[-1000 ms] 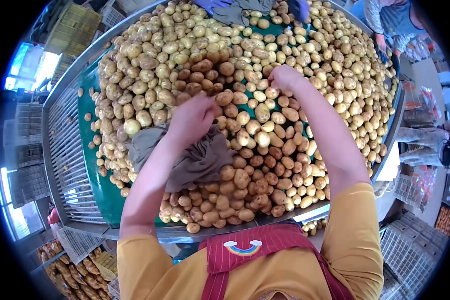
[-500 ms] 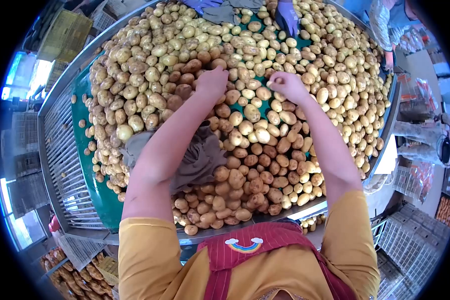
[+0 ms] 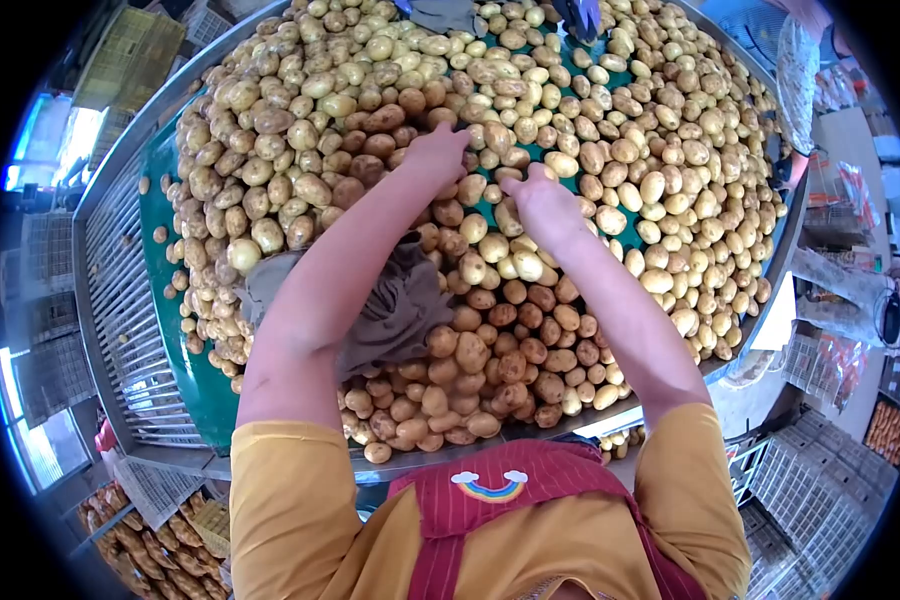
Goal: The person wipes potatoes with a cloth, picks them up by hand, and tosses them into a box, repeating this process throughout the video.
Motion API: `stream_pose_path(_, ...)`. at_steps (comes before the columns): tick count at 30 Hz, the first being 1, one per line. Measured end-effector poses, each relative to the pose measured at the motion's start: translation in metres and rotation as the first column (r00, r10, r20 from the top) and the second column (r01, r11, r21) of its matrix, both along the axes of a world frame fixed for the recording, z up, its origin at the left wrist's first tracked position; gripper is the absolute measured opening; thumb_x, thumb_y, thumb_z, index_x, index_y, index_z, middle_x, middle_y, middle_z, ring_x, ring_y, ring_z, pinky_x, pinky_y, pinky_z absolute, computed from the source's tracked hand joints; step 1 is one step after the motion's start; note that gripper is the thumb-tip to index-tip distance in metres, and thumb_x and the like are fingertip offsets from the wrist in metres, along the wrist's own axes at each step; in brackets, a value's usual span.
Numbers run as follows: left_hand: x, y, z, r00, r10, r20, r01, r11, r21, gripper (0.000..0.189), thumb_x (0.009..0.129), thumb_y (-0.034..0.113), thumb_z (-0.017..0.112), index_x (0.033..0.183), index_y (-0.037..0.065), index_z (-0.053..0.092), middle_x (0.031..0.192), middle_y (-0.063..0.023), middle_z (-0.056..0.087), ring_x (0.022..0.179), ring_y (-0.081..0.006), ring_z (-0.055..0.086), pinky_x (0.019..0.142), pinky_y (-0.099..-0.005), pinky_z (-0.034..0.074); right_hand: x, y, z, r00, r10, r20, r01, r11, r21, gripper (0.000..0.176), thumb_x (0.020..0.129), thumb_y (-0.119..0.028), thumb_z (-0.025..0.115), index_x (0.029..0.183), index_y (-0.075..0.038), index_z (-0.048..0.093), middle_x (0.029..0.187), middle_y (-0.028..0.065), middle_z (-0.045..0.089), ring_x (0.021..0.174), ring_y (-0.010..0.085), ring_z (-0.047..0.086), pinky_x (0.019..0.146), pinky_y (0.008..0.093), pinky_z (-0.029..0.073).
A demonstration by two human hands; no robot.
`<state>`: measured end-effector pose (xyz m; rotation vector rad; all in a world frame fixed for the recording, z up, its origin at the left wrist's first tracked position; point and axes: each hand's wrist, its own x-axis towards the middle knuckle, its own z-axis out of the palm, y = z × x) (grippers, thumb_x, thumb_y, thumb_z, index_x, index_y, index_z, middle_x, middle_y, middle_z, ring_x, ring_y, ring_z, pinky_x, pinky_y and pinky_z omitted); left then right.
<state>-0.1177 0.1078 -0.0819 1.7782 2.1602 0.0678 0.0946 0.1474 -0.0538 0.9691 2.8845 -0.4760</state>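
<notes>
Potatoes (image 3: 300, 170) lie heaped over a green-topped sorting table. Among them, at the upper middle, is my left hand (image 3: 438, 155), its fingers bent down against the potatoes; whether it grips one is hidden. Just to its right, my right hand (image 3: 545, 205) reaches inward with curled fingers that touch the potatoes near a strip of green surface. What its fingertips hold, if anything, cannot be made out. A crumpled grey-brown cloth (image 3: 395, 310) lies on the heap under my left forearm.
A metal slatted section (image 3: 135, 340) borders the table's left side. Co-workers' gloved hands (image 3: 578, 18) show at the far edge, and another person's hand (image 3: 792, 170) is at the right. Stacked crates (image 3: 820, 475) stand lower right, with a yellow crate (image 3: 130, 60) upper left.
My right hand has moved left and slightly down, closer to my left hand. My left hand has shifted slightly right. The co-worker's gloved hand at the far side has moved up and away.
</notes>
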Motion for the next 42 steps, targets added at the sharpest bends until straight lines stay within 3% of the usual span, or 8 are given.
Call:
stream_pose_path(12,0.065,-0.019,-0.003,0.987,-0.153,-0.05,0.161,0.953,0.256,0.017,0.087,0.011,0.058,0.102,0.012,0.068,0.103,-0.0118,0.062,0.093,-0.0348,0.065,0.077,-0.0468,0.055,0.026,0.019,-0.039,0.781,-0.044,-0.623,-0.004,0.997,-0.076,0.036,0.081,0.0,0.065,0.115,-0.011,0.066,0.101,0.0122,0.067,0.093,0.0314,0.067,0.081,0.0424,0.055)
stream_pose_path(15,0.071,-0.012,-0.012,0.933,-0.225,-0.28,0.277,0.947,0.164,0.017,0.088,0.014,0.059,0.103,0.015,0.068,0.101,-0.0086,0.064,0.095,-0.0313,0.066,0.074,-0.0442,0.057,0.074,0.021,-0.017,0.508,-0.818,-0.269,-0.209,0.185,-0.96,0.03,0.093,-0.007,0.066,0.124,-0.007,0.063,0.106,0.0119,0.068,0.089,0.0218,0.066,0.066,0.0323,0.056)
stream_pose_path(21,0.061,0.0,-0.026,0.956,-0.286,0.066,0.269,0.943,0.194,0.012,0.088,0.014,0.063,0.099,0.015,0.065,0.092,-0.007,0.063,0.081,-0.0227,0.065,0.067,-0.0362,0.054,0.121,0.001,-0.022,0.338,-0.937,-0.091,-0.783,-0.226,-0.579,0.027,0.1,-0.024,0.062,0.115,-0.001,0.066,0.117,0.0138,0.061,0.09,0.0162,0.06,0.051,0.019,0.045)
stream_pose_path(24,0.042,-0.004,0.004,0.503,0.123,0.856,-0.161,0.986,-0.047,0.014,0.092,0.019,0.063,0.105,0.014,0.061,0.083,0.0006,0.055,0.074,-0.0086,0.055,0.059,-0.0258,0.045,0.103,-0.005,0.008,0.606,-0.749,-0.269,-0.347,0.056,-0.936,0.02,0.097,-0.02,0.066,0.109,-0.005,0.07,0.101,0.0069,0.067,0.077,0.0117,0.061,0.05,0.0191,0.04)
stream_pose_path(28,0.022,-0.054,0.067,-0.428,0.318,0.846,-0.324,0.82,-0.473,0.025,0.094,0.016,0.061,0.118,0.01,0.062,0.102,-0.0028,0.062,0.081,-0.0157,0.058,0.067,-0.0263,0.05,0.02,-0.051,0.019,0.932,-0.094,-0.349,-0.078,0.89,-0.449,0.034,0.085,-0.018,0.074,0.116,-0.008,0.067,0.101,0.0119,0.068,0.093,0.0264,0.068,0.08,0.0398,0.056)
stream_pose_path(36,0.003,-0.153,0.082,-0.767,0.205,0.608,-0.331,0.685,-0.649,0.01,0.1,0.02,0.059,0.103,0.01,0.056,0.099,-0.0044,0.056,0.082,-0.0144,0.055,0.05,-0.0179,0.044,-0.034,-0.076,-0.008,0.962,0.063,-0.265,-0.117,0.974,-0.194,0.014,0.087,-0.014,0.064,0.1,-0.01,0.068,0.087,0.01,0.071,0.081,0.0281,0.071,0.058,0.0414,0.054)
stream_pose_path(39,0.037,-0.151,0.096,-0.623,0.207,0.755,-0.497,0.64,-0.586,0.01,0.099,0.017,0.058,0.107,0.011,0.057,0.099,-0.003,0.056,0.082,-0.0127,0.055,0.05,-0.0176,0.042,0.022,-0.06,0.023,0.803,-0.542,-0.247,-0.156,0.21,-0.965,0.009,0.094,-0.01,0.06,0.101,-0.009,0.066,0.087,0.0075,0.072,0.076,0.0193,0.071,0.049,0.0279,0.049)
stream_pose_path(42,0.077,-0.14,0.085,-0.308,0.348,0.885,-0.52,0.718,-0.463,0.013,0.096,0.013,0.058,0.108,0.01,0.061,0.099,-0.0003,0.059,0.082,-0.0098,0.056,0.052,-0.0167,0.038,0.105,-0.058,0.022,0.491,-0.863,-0.115,-0.534,-0.195,-0.822,0.015,0.096,-0.011,0.063,0.111,-0.012,0.062,0.097,0.009,0.073,0.078,0.0159,0.071,0.046,0.0201,0.043)
